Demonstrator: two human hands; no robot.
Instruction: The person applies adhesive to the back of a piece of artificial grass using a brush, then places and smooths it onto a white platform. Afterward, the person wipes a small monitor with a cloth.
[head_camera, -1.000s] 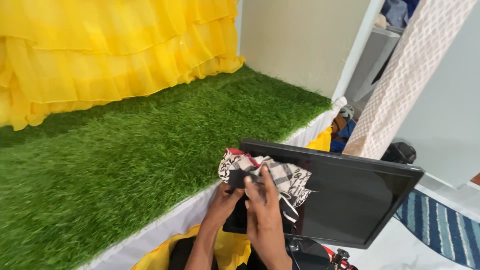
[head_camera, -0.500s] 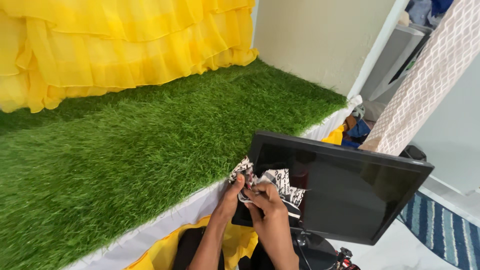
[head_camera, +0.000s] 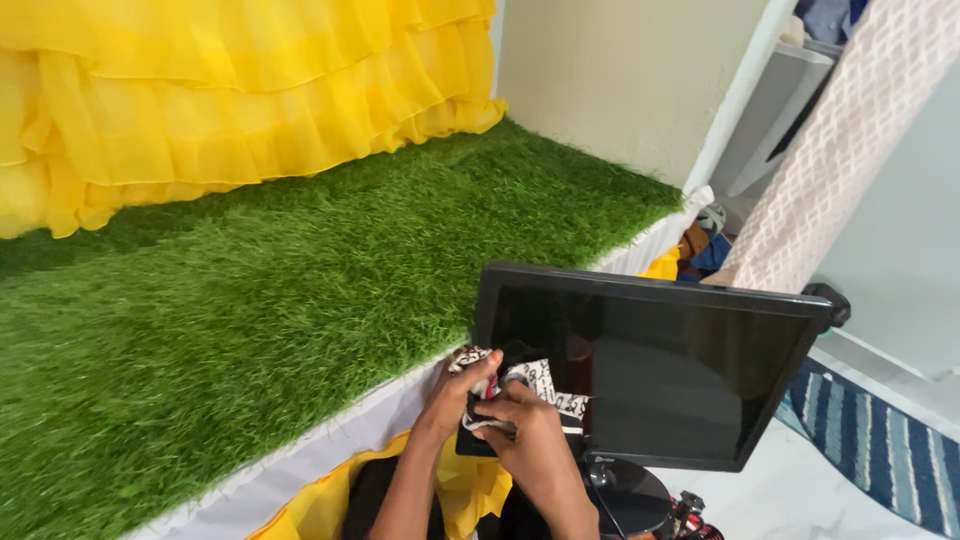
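Head view. Two hands, close together, low centre. Left hand (head_camera: 455, 390) and right hand (head_camera: 528, 432) both grip one bunched cloth (head_camera: 520, 385), black and white patterned with a touch of red. The cloth is pressed against the lower left corner of one black monitor (head_camera: 690, 370); fingers of both hands are curled into the fabric.

The monitor stands just right of the hands, screen dark, tilted a little, on one round dark stand (head_camera: 630, 495) directly below the right hand. A small pale mark sits on the bottom bezel by the right hand; too small to make out.

Left of and beyond the hands: one raised platform covered in green turf (head_camera: 250, 290), with a white edge (head_camera: 340, 435) running down toward the left hand. Yellow cloth (head_camera: 470, 490) hangs under that edge, just below the hands.

Far beyond the hands: one yellow ruffled drape (head_camera: 230, 90), several tiers. Right of the monitor: one blue striped rug (head_camera: 880, 450) on the pale floor, one cream patterned curtain (head_camera: 850, 150) above.
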